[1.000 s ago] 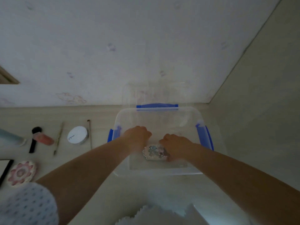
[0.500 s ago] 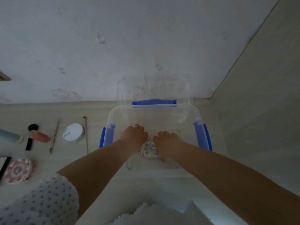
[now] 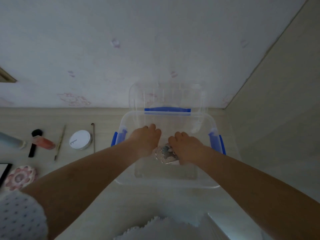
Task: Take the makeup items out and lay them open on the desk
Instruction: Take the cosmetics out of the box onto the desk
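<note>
Both hands are down inside a clear plastic box (image 3: 173, 185) with blue latches, which stands on the pale desk. Between them lies a small ornate silver compact (image 3: 164, 153) on the box floor. My right hand (image 3: 187, 147) curls over the compact's right edge with fingers bent on it. My left hand (image 3: 147, 139) rests just left of it, fingers bent downward; its fingertips are hidden. Whether the compact is open or shut is unclear.
Laid out left of the box are a round white jar (image 3: 80, 139), two thin sticks (image 3: 93, 137), a pink tube (image 3: 44, 142), a black brush (image 3: 34, 142), a pale bottle (image 3: 12, 141) and a floral compact (image 3: 20, 177). The lid (image 3: 166, 96) leans against the wall.
The camera view shifted slightly. My hands stayed in the box around the silver compact, the right hand closing further over its right edge.
</note>
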Motion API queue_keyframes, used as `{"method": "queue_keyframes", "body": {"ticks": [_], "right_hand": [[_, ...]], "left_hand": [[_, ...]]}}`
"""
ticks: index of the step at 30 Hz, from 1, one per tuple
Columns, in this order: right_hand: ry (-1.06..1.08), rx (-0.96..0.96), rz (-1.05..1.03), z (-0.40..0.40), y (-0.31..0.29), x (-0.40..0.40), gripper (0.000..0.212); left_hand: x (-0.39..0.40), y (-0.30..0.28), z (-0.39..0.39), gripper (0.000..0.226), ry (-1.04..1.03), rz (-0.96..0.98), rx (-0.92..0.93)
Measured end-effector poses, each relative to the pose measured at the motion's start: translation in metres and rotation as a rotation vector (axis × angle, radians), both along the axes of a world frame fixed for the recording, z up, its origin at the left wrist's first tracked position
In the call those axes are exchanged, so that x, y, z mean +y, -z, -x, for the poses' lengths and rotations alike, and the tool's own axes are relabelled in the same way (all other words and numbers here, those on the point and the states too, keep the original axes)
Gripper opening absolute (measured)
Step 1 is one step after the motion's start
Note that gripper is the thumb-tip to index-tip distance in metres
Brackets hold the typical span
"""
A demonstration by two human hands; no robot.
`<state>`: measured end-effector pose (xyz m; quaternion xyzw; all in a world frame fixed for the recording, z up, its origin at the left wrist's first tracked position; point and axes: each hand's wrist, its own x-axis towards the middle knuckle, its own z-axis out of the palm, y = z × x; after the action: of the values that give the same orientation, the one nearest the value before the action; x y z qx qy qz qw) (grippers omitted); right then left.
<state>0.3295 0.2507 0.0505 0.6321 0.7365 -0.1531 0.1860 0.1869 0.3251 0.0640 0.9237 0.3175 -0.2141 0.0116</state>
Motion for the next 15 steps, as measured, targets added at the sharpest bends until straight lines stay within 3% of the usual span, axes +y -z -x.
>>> {"method": "queue_keyframes", "body": {"ticks": [3,7,11,15], "right_hand": [[0.069,0.108,-0.073,-0.007,-0.021,-0.003,0.070],[0.203,0.277,-0.113,-0.005,-0.059,-0.007,0.071],[0.270,0.461,-0.219,0.020,-0.094,-0.008,0.069],[0.287,0.625,-0.253,0.062,-0.118,-0.007,0.063]], "left_hand": [[0.008,-0.028,0.016,0.031,-0.020,0.035,-0.204],[0.002,-0.079,0.047,0.059,-0.241,0.103,-0.554],[-0.006,-0.105,0.089,0.065,-0.381,0.102,-0.738],[-0.013,-0.103,0.135,0.065,-0.525,0.056,-0.806]]}}
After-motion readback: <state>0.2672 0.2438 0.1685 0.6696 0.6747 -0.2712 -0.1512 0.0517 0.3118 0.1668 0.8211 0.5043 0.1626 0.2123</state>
